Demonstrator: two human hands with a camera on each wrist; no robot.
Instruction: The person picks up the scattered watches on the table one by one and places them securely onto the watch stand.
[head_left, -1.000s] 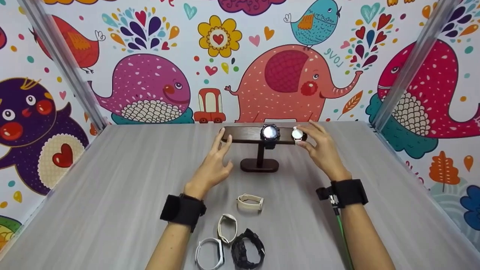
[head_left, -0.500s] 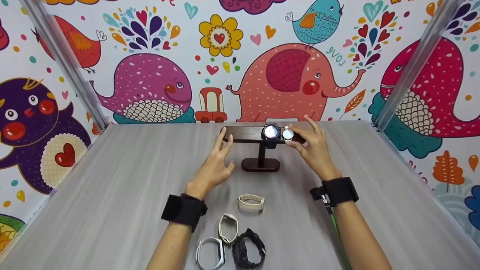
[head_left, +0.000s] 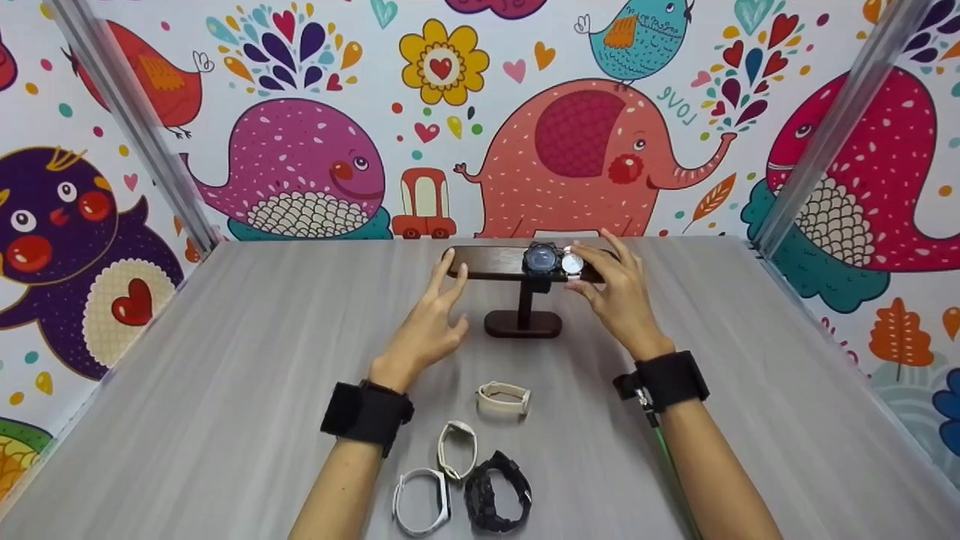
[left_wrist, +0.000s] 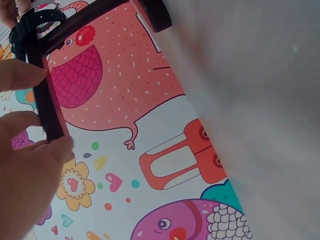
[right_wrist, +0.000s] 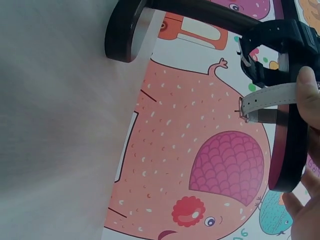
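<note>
Right hand (head_left: 619, 300): raised at the right half of the dark wooden watch stand (head_left: 495, 264), thumb and fingers pinching the white-strapped watch (head_left: 573, 263) looped over the crossbar. In the right wrist view, pale strap (right_wrist: 270, 100) and buckle wrapped around the bar, a fingertip (right_wrist: 308, 82) pressed on the strap.

White-strapped watch: seated on the crossbar just right of centre, dial facing forward, touching or just beside the black watch (head_left: 541, 259).

Black watch: mounted at the centre of the crossbar, directly above the post; band (right_wrist: 272, 42) seen encircling the bar in the right wrist view.

Left hand (head_left: 427, 330): fingers straight and relaxed, gripping nothing; fingertips resting against the left end of the crossbar. Contact confirmed in the left wrist view, fingers (left_wrist: 30, 75) laid on the bar (left_wrist: 50, 107).

Stand: oval base on the grey table (head_left: 225, 360), near the far edge, single upright post.

Near edge of table, between the forearms: beige band (head_left: 503, 397), cream band (head_left: 457, 448), white band (head_left: 421, 501), black strap watch (head_left: 497, 491), the last three close together.

Background: wall panels with cartoon animal print.
</note>
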